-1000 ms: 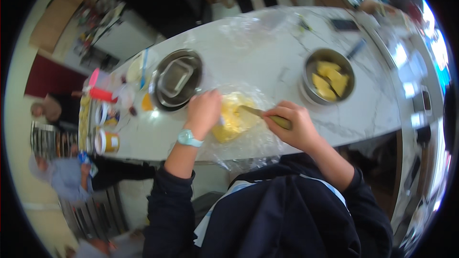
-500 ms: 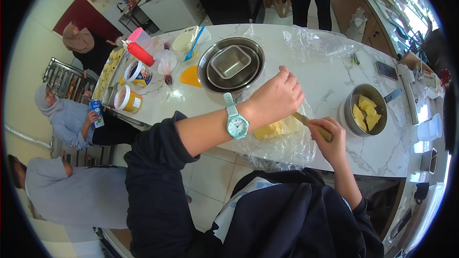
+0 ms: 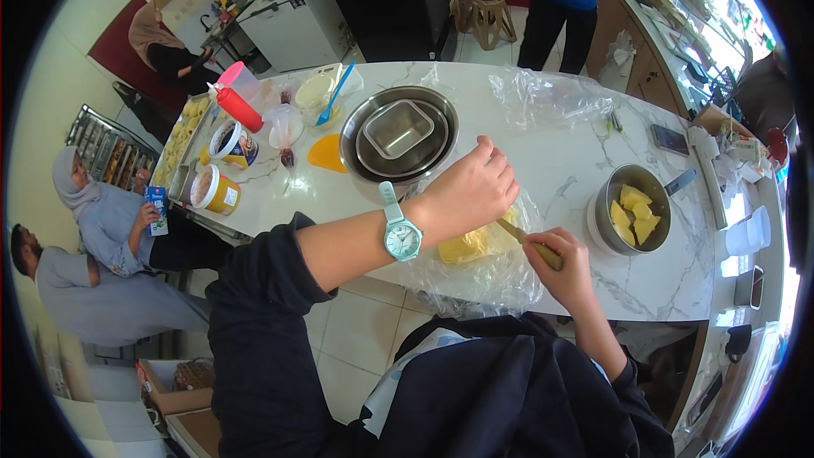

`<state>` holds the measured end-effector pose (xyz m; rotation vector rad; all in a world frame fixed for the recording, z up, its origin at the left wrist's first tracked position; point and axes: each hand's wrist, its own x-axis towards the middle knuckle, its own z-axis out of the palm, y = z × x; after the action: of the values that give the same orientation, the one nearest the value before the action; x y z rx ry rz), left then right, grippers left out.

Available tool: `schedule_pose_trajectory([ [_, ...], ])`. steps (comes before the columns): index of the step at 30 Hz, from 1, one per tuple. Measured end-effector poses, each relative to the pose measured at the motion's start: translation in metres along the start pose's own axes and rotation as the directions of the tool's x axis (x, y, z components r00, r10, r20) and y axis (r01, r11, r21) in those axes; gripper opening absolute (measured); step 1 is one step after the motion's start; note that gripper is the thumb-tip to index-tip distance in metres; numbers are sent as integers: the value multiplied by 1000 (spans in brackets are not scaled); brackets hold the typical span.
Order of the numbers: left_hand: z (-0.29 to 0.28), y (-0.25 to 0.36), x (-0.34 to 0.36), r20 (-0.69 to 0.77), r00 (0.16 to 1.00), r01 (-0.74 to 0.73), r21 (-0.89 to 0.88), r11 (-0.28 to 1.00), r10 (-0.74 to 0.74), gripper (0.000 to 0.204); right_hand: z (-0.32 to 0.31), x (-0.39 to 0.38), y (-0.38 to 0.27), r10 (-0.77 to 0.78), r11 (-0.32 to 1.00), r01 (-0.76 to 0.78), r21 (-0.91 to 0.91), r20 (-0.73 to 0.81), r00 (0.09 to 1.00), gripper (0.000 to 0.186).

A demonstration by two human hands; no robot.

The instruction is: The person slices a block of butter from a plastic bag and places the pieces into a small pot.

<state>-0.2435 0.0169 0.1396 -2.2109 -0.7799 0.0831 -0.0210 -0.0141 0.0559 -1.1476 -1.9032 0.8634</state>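
My right hand is wrapped round the handle of a knife, with the blade running up and left over a yellow block of what looks like butter. The block lies on crumpled clear plastic at the table's front edge. My left hand, with a mint-green watch on its wrist, is closed above the block where the blade passes under it; its grip is hidden. On the right, a metal saucepan with a dark handle contains several yellow chunks.
Nested metal bowls with a small rectangular tin stand behind my left hand. Left of them are a yellow scraper, tubs and a red squeeze bottle. A phone lies far right. People stand at the left and back.
The whole view has shifted, with the table slightly lower and further left. Both hands keep nearly the same places over the block and knife.
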Motion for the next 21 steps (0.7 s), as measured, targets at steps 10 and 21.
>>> schedule_pose_trajectory([
  [10,-1,-2,6,17,1000,-19,-13,1000,19,14,1,-5,-7,-85,996,86,-20,29,996,19],
  [21,-2,2,5,20,1000,-20,-15,1000,20,17,-12,-13,-14,44,995,-29,-97,159,986,22],
])
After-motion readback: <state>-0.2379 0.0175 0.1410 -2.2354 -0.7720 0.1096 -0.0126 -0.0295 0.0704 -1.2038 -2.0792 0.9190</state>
